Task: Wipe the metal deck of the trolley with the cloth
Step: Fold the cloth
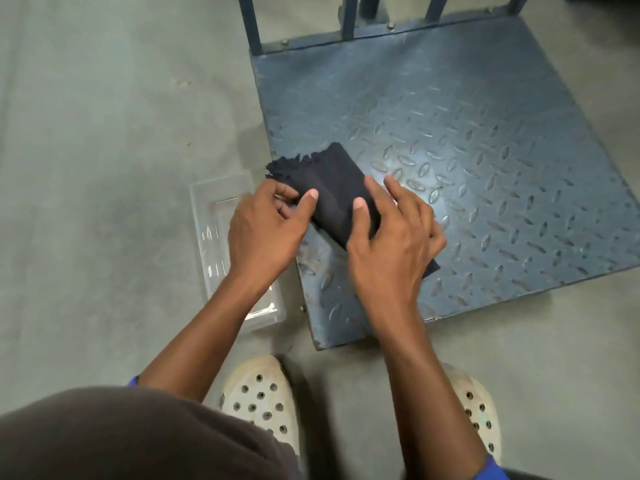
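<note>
The left hand (pixel 266 230) and right hand (pixel 391 244) are pinching the folded dark navy fabric cloth (pixel 332 188), thumbs on top, at the left edge of the grey diamond-plate metal trolley deck (pixel 485 116).

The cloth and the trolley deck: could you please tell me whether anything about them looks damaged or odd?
The cloth has a ragged, frayed far edge. The deck shows a scuffed, paler patch near its front left corner. Nothing looks spilled.
</note>
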Motion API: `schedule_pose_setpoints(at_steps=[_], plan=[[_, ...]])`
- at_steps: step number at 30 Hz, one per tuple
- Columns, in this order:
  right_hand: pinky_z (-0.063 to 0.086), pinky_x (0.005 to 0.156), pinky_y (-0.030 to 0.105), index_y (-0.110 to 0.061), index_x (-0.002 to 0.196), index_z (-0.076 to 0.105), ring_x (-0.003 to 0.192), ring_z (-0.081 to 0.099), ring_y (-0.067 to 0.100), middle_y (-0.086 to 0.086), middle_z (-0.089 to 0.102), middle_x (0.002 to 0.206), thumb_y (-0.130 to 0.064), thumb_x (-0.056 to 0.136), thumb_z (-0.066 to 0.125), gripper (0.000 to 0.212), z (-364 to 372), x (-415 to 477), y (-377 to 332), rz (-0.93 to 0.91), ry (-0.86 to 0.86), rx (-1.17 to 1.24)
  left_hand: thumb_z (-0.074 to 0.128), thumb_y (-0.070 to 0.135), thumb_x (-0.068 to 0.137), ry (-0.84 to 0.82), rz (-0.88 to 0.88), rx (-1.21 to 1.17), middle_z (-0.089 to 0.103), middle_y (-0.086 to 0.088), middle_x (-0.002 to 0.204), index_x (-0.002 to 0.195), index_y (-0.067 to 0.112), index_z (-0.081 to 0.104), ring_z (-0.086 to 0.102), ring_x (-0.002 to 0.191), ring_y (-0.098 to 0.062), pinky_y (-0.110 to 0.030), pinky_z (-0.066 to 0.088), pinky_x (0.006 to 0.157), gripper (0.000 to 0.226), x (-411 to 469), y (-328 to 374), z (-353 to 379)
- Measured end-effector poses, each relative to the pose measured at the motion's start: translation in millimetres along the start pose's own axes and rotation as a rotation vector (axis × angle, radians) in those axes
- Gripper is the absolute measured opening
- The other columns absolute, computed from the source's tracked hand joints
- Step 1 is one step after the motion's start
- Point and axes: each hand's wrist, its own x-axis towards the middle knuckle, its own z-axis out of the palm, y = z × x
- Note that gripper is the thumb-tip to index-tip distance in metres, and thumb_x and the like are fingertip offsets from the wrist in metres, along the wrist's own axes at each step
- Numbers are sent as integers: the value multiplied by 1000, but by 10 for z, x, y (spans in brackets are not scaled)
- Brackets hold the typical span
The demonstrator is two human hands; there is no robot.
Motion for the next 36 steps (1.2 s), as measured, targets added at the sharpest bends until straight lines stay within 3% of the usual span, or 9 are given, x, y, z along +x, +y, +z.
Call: schedule_pose_setpoints(at_steps=[5,9,13,18,23,25,28,34,36], plan=[[42,101,41,-41,139,63,126,53,22,-3,62,132,-42,98,66,41,-214,298,179,78,-257,-81,76,56,91,47,100,160,63,10,91,119,28,62,56,103,-17,-32,40,76,42,12,19,38],[53,88,31,-45,133,66,91,68,12,-12,70,91,-37,92,77,44,-283,343,214,319,-414,149,76,52,94,6,114,63,65,12,98,131,26,63,55,109,-19,-35,48,86,47,59,88,46],[63,81,51,-46,127,67,73,71,18,-7,76,88,-36,83,81,47,-159,185,160,441,-454,433,82,57,87,-52,5,-57,69,13,109,136,28,57,68,87,-14,-40,58,89,62,33,173,-6],[61,84,27,-39,130,67,83,71,-4,-16,74,100,-11,93,76,47,-126,235,122,312,-374,488,90,45,82,-73,-67,54,66,12,93,139,23,53,66,80,-5,-30,53,82,72,-30,178,-72],[60,96,46,-34,122,73,98,75,11,-6,78,108,-3,94,70,43,-108,265,177,303,-284,635,76,13,98,-155,-198,-282,77,-2,75,112,16,73,73,72,-17,-49,67,80,15,73,103,-172],[61,95,48,-31,123,73,97,76,20,-3,79,110,-2,95,69,41,-133,296,191,282,-273,718,67,4,103,-202,-263,-488,80,-1,80,110,8,74,77,74,-16,-40,68,67,11,91,127,-242],[63,82,33,-27,125,71,90,78,15,-2,80,108,1,96,69,40,-190,363,205,287,-257,808,57,4,109,-252,-283,-513,79,0,83,111,4,73,78,70,-13,-26,62,57,16,115,154,-286],[57,99,35,-21,142,60,119,70,13,-2,74,130,-16,99,73,45,-225,369,60,41,-446,821,51,16,113,-307,-324,-545,78,0,82,111,9,74,76,66,-18,-31,61,56,24,126,131,-256],[56,95,30,-25,145,58,120,68,7,-7,72,132,-25,104,66,41,-210,306,-85,-47,-576,790,47,22,113,-309,-341,-574,79,-7,87,111,10,75,76,70,-23,-38,63,64,31,123,120,-271]])
